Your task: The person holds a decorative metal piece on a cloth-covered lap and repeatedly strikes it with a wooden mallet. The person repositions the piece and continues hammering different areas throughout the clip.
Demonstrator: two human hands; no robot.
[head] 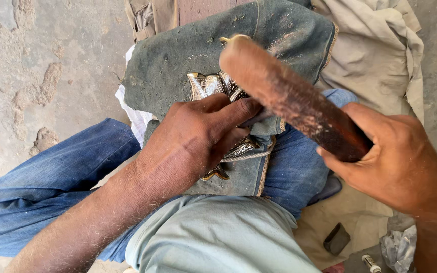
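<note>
A pale grey-green shirt [213, 237] fills the bottom edge, closest to the lens, with blue jeans [41, 187] spread to the left over a cracked concrete floor [31, 60]. A dusty dark cloth [178, 65] with a stitched edge is draped over the knee. On it an ornate silver plate [209, 85] with gilt tips is laid, partly hidden. The left hand [198, 136] is pressed down on the plate, fingers curled and the thumb stretched across its right part, so the plate is pinned against the cloth. The right hand [395, 156] is closed tight round the thick end of a reddish-brown wooden handle [294, 98]. The handle is slanted up and left over the plate, its far end capped by a small brass-coloured piece [232, 38]; whether that end touches the plate cannot be told. A beige sheet [375, 55] is bunched at upper right. A small black block [337, 238] is seen on the ground at lower right, near a crumpled grey rag [398, 245].
</note>
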